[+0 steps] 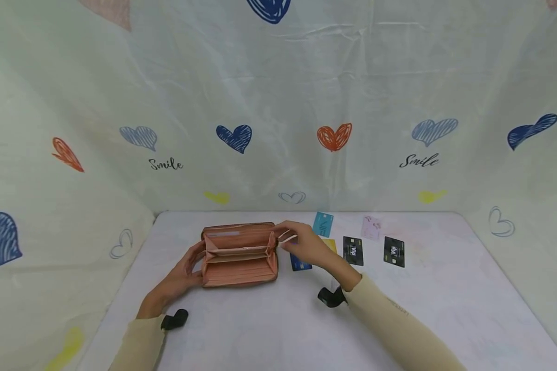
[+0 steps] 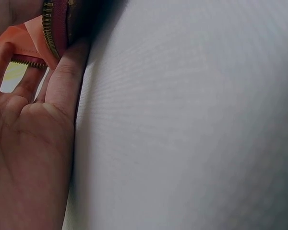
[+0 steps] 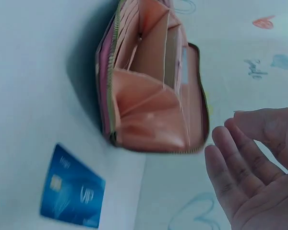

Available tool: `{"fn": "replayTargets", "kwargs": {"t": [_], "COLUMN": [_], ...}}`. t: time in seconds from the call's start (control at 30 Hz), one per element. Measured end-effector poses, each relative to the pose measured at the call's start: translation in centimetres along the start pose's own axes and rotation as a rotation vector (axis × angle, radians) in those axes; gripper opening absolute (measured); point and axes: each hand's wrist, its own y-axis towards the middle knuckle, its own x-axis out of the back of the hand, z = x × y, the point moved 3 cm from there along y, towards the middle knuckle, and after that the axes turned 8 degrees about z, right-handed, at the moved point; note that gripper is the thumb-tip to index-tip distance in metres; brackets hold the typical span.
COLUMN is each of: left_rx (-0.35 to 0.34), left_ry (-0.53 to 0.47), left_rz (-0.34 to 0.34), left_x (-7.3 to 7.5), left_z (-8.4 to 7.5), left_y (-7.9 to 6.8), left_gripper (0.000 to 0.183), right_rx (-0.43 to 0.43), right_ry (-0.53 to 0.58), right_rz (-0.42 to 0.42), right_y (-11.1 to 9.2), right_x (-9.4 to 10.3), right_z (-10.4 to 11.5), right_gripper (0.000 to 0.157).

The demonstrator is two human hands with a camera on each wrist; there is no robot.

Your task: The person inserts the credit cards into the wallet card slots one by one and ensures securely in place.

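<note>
Beige sleeves (image 1: 394, 319) nearest; small print on the right one, illegible. Left hand (image 1: 180, 278) grips the left edge of the salmon-pink wallet (image 1: 240, 278), open on the white table (image 1: 241, 330). Right hand (image 1: 308, 245): fingers loosely extended at the wallet's right edge; contact cannot be told. To the right: blue card (image 3: 74, 189), reads "VIP"; black card (image 1: 353, 251), "Vip". Farther: teal card (image 1: 323, 224), "VIP". Behind: heart-patterned backdrop (image 1: 283, 170), "Smile" printed twice.
</note>
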Motion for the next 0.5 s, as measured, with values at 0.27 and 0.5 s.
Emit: {"fn": "replayTargets", "kwargs": {"t": [0.27,0.5], "left_rx": [-0.011,-0.007], "left_ry": [-0.012,-0.001], "left_rz": [-0.001,0.0], "left_x": [0.1,0.2], "left_z": [0.1,0.4], "left_y": [0.0,0.2], "left_gripper": [0.107,0.107], "right_rx": [-0.07,-0.138], "right_ry": [0.022,0.046], "right_rz": [-0.07,-0.116], "right_y": [-3.8,-7.5], "right_x": [1.9,3.3], "right_z": [-1.5,-4.4], "right_gripper": [0.038,0.038]}}
